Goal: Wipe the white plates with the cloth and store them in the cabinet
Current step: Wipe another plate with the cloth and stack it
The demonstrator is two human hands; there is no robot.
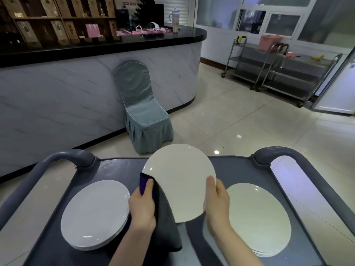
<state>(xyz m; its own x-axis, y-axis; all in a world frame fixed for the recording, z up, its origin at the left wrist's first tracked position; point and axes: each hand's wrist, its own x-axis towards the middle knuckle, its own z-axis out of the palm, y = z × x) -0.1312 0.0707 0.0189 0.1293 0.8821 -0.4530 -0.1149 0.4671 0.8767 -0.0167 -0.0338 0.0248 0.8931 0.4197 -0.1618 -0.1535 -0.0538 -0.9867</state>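
Observation:
I hold a white plate [180, 179] tilted up above the grey cart top [115, 169]. My right hand [217, 204] grips its right rim, thumb on the face. My left hand [143, 206] pinches a dark grey cloth with a purple edge [165, 223] against the plate's left rim; the cloth hangs down below the plate. A stack of white plates [94, 214] lies on the cart at the left. Another stack of white plates [259, 219] lies at the right. No cabinet is in view.
The cart has raised grey handles at the left [71, 156] and the right [278, 154]. Beyond it stand a covered blue-grey chair [142, 114], a marble-fronted counter [57, 102] and steel trolleys [278, 72] on a tiled floor.

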